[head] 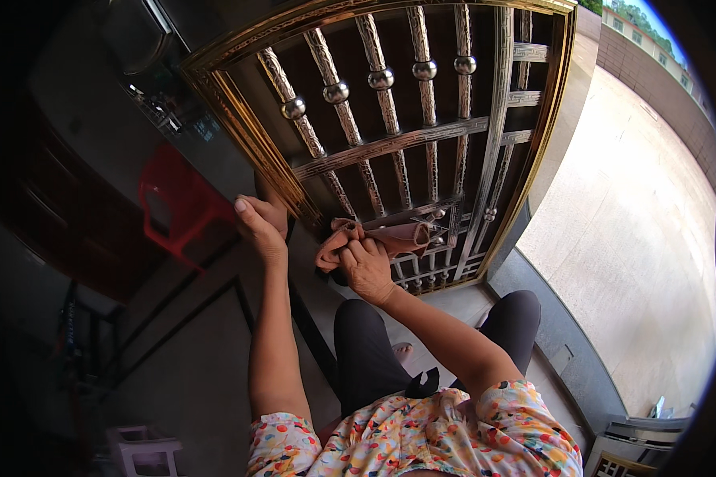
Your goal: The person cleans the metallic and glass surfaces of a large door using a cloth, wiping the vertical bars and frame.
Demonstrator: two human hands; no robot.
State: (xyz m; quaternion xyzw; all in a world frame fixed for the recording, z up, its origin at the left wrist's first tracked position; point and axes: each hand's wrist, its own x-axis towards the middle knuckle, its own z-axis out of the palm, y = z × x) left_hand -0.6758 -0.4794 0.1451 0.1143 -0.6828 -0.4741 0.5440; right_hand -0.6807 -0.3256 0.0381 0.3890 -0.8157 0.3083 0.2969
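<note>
A metal door leaf [394, 143] with a gold-coloured frame and silver patterned bars stands in front of me. My right hand [367, 268] holds a bunched reddish-brown cloth [400, 237] against the lower part of its grille. At the door's left edge is my left hand [265, 223], thumb raised and apart from the frame. Its fingertips are hidden, so its grip does not show. Round silver balls [380, 79] sit on the upper bars. My dark-trousered knees [364, 340] are bent below the door.
A red plastic chair [176, 208] stands in the dim room to the left. Nearer on that side is a pale plastic stool [146, 450]. A grey stone threshold [564, 334] runs along the right, with sunlit paving [626, 238] beyond it.
</note>
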